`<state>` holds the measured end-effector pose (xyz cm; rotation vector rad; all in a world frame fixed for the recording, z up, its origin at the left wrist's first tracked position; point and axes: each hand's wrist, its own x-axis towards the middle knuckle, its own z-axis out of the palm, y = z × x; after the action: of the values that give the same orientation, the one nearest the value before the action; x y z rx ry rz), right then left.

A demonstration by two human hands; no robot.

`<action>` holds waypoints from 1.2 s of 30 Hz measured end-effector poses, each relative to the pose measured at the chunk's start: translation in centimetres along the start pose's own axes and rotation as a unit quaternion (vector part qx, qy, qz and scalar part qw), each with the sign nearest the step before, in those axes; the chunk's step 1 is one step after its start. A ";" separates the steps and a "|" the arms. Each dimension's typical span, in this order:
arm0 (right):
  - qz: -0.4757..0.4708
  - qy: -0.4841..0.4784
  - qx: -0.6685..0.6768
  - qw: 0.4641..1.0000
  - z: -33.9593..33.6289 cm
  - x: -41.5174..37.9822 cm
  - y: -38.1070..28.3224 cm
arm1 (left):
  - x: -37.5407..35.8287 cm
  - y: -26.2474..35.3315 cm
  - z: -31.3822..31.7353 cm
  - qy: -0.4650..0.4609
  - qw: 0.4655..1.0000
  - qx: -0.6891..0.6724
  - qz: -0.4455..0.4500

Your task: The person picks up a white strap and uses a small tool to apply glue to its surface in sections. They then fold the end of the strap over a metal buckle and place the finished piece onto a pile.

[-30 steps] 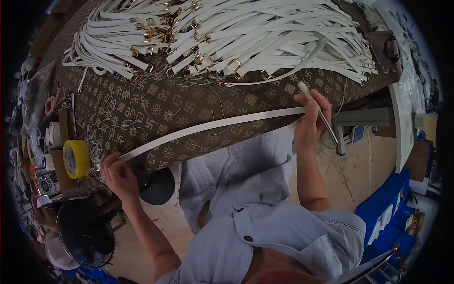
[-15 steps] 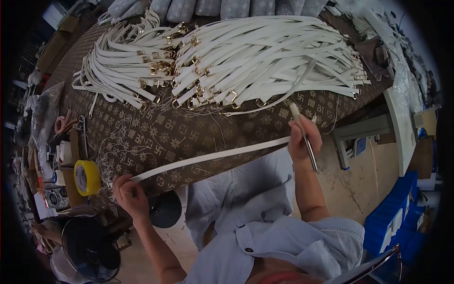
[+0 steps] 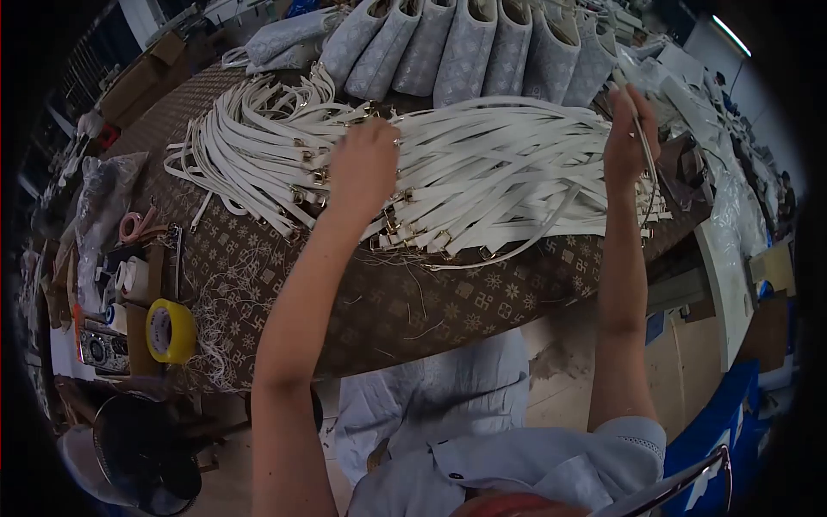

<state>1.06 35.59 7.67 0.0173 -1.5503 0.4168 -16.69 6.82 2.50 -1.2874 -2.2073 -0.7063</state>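
Note:
A large pile of white straps [image 3: 508, 164] with gold buckles lies across the brown patterned tabletop [image 3: 413, 302]. My left hand [image 3: 366, 164] is stretched out over the middle of the pile. Its fingers are curled down onto a white strap, and the grip itself is hidden behind the hand. My right hand [image 3: 629, 129] is raised over the right end of the pile. It grips a thin metal tool [image 3: 644, 151] that hangs down from the fist. A second, looped heap of straps [image 3: 250, 155] lies to the left.
Grey patterned bags [image 3: 465, 43] stand in a row behind the straps. A yellow tape roll [image 3: 170, 331], pink scissors [image 3: 138, 226], small rolls and loose threads lie at the table's left end. A fan [image 3: 138, 457] stands below it, and blue crates [image 3: 724, 422] are on the right floor.
Both hands have swung a single white strap from the table's near edge up and away onto the strap pile. My head has tilted up, bringing the bags into view.

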 end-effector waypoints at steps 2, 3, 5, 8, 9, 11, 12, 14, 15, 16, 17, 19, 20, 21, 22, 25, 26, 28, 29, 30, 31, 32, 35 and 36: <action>-0.066 -0.047 -0.079 0.994 -0.5 -1.8 -0.8 | -1.0 0.1 4.0 -0.034 0.993 0.060 0.098; -0.099 -0.071 -0.128 0.984 -1.1 -2.9 -1.4 | -1.2 0.7 4.0 -0.033 0.993 0.067 0.094; -0.019 -0.111 -0.061 0.992 -2.0 -4.8 -2.3 | -2.5 1.2 2.9 -0.045 0.996 -0.019 0.075; 0.035 -0.122 0.006 0.992 -3.7 -7.2 -3.1 | -5.3 -0.5 -1.0 -0.071 0.995 0.004 0.067; 0.049 -0.114 0.015 0.992 -4.5 -8.1 -3.1 | -5.8 -2.3 -2.2 -0.087 0.992 0.081 0.044; 0.062 -0.098 0.068 0.991 -5.4 -9.1 -3.9 | -6.3 -7.5 -4.5 -0.100 0.974 0.204 -0.019; 0.065 -0.097 0.077 0.990 -5.6 -9.5 -4.7 | -6.8 -10.9 -4.9 -0.083 0.969 0.224 -0.060; 0.068 -0.075 0.063 0.993 -5.5 -9.8 -6.0 | -7.0 -14.9 -6.0 -0.084 0.961 0.231 -0.128; 0.065 -0.077 0.069 0.993 -5.2 -10.0 -6.6 | -7.0 -15.5 -6.1 -0.080 0.960 0.234 -0.133; 0.061 -0.072 0.058 0.994 -4.9 -10.1 -7.2 | -6.9 -16.1 -6.0 -0.085 0.959 0.250 -0.103; 0.058 -0.068 0.046 0.995 -4.8 -10.2 -7.7 | -6.5 -16.2 -5.9 -0.091 0.957 0.265 -0.072; 0.056 -0.081 0.033 0.995 -5.0 -10.5 -8.4 | -5.8 -16.2 -5.3 -0.059 0.963 0.255 -0.062; 0.068 -0.087 0.036 0.993 -5.1 -10.5 -8.7 | -5.4 -16.3 -5.1 -0.029 0.968 0.249 -0.025; 0.080 -0.095 0.039 0.991 -5.1 -10.7 -9.0 | -5.1 -16.4 -4.9 0.001 0.970 0.244 0.012; 0.109 -0.085 0.044 0.989 -5.2 -11.0 -9.2 | -4.9 -16.7 -4.2 0.032 0.963 0.264 0.047; 0.096 -0.094 0.047 0.990 -5.0 -10.8 -9.8 | -3.8 -16.6 -4.5 0.029 0.966 0.251 0.061; 0.091 -0.095 0.049 0.990 -5.0 -10.8 -10.0 | -3.5 -16.6 -4.5 0.034 0.965 0.252 0.058; 0.095 -0.095 0.047 0.990 -4.7 -11.0 -10.7 | -3.6 -16.8 -4.8 -0.042 0.956 0.286 0.054; 0.092 -0.095 0.050 0.990 -4.6 -11.2 -10.9 | -3.9 -17.0 -4.8 -0.040 0.955 0.288 0.053; 0.105 -0.092 0.064 0.988 -4.6 -11.5 -11.1 | -4.2 -17.2 -4.6 -0.017 0.958 0.279 0.060; 0.119 -0.090 0.077 0.986 -4.6 -11.7 -11.4 | -4.5 -17.3 -4.4 0.005 0.961 0.268 0.068; 0.119 -0.090 0.078 0.986 -4.6 -11.8 -11.9 | -4.6 -16.7 -4.8 0.005 0.961 0.268 0.068; 0.135 -0.087 0.114 0.980 -4.4 -11.7 -13.0 | -5.0 -12.4 -5.5 -0.017 0.986 0.167 0.021; 0.112 -0.074 0.115 0.984 -4.1 -11.7 -13.5 | -5.1 -8.7 -6.2 -0.099 0.988 0.111 -0.036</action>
<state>9.06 21.20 -0.43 0.0552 -1.6487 0.7866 -21.27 -4.15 2.25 -1.2142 -2.4220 -0.3558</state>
